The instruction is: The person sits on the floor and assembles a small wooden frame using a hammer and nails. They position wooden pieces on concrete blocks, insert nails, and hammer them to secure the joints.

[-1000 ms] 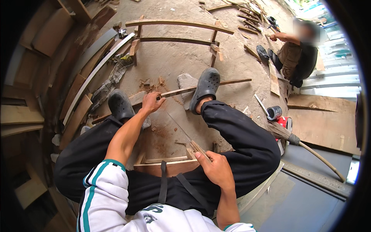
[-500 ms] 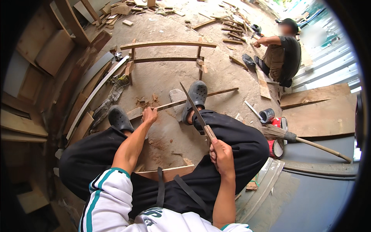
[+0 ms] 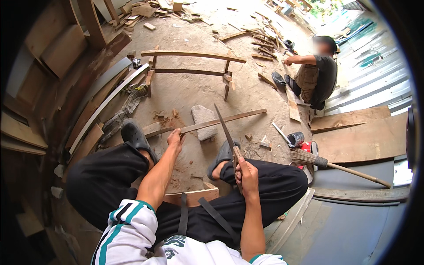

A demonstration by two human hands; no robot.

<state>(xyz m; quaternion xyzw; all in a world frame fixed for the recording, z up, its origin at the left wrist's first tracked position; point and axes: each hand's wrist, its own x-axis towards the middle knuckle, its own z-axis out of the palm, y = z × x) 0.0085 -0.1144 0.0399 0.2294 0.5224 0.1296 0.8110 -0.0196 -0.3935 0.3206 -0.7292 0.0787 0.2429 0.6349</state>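
My left hand (image 3: 176, 138) is closed around a long, thin wooden strip (image 3: 238, 117) near its left end. The strip slants up to the right across a grey stone block (image 3: 202, 118) on the floor. In my right hand (image 3: 246, 175) is a long tapered blade (image 3: 225, 128) with a wooden handle (image 3: 237, 155); I cannot make out whether it has teeth. Its point is up, close to the strip in view. My feet in grey clogs (image 3: 136, 137) are set apart, with the right clog (image 3: 224, 157) below the block.
A wooden frame (image 3: 192, 54) stands ahead, with scrap wood (image 3: 265, 44) beyond it. Another person (image 3: 321, 73) sits at the far right. Cans (image 3: 296, 139) and a broom (image 3: 309, 157) lie right of my knee. A short board (image 3: 194, 197) is between my thighs. Planks line the left.
My right foot has come back off the block toward me. The wooden strip has shifted, its right end lower in view. The blade has moved slightly right and down with my right hand.
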